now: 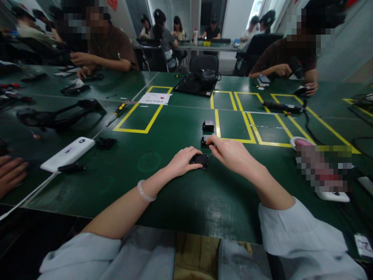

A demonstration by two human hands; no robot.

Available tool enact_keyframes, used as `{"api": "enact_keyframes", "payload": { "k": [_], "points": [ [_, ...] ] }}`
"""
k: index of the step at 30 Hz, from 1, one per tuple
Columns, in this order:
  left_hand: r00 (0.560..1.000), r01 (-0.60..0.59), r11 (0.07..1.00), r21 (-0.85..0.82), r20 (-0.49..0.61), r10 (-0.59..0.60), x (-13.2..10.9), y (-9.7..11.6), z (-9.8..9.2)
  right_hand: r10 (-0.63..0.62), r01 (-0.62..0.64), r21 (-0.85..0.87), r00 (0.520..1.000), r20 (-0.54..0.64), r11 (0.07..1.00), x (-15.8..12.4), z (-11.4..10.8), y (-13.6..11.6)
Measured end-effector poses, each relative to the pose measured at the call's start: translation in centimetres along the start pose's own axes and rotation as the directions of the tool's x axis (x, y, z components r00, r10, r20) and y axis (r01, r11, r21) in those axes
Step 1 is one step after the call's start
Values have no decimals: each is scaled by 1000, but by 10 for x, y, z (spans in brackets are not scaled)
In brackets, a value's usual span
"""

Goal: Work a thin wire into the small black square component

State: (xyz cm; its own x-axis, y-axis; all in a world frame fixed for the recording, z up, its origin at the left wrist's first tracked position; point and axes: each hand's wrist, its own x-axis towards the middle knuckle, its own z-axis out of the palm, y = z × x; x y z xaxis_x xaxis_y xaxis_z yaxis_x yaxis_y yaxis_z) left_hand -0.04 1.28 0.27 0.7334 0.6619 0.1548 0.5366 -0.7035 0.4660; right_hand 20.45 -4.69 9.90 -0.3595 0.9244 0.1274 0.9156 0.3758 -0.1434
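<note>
My left hand (185, 160) rests on the green table, its thumb and fingers closed around a small black box-shaped part (201, 159). Just to the right, my right hand (230, 151) has its fingers bent in a pinch. Its fingertips overlap a second small black block (204, 139) behind the held part; whether they grip it or something thin is hidden. A third black block (208, 125), similar in look, stands farther back in line with the other two.
Yellow tape rectangles (147, 131) mark the table. At left are a white power bank (68, 153), a yellow-black screwdriver (119, 111) and another person's hand (11, 175). A black tray (192, 85) lies ahead. A corded black tool (282, 107) is at right. Co-workers sit opposite.
</note>
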Motion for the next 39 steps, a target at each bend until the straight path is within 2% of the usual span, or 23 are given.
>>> {"api": "enact_keyframes", "payload": {
  "k": [7,16,21,28,34,39],
  "points": [
    [1000,-16,1000,10,-10,16,0,-3,2,79,-78,-128,997,2,989,2,1,-7],
    [1000,-13,1000,3,-12,13,0,-3,3,-35,35,11,999,28,999,-2,-3,-2],
    [1000,-24,1000,11,-19,25,0,-3,3,-8,8,12,1000,17,1000,-3,-5,-5],
    [1000,-24,1000,9,-2,24,0,-1,2,29,-26,-92,999,29,995,0,0,-6],
    [1000,-17,1000,-6,-10,17,0,-1,2,-26,26,15,1000,5,1000,-2,-2,-2],
    [1000,-16,1000,-7,-10,16,0,-2,2,-11,11,17,1000,-1,1000,-3,-2,-4]
  ]
}}
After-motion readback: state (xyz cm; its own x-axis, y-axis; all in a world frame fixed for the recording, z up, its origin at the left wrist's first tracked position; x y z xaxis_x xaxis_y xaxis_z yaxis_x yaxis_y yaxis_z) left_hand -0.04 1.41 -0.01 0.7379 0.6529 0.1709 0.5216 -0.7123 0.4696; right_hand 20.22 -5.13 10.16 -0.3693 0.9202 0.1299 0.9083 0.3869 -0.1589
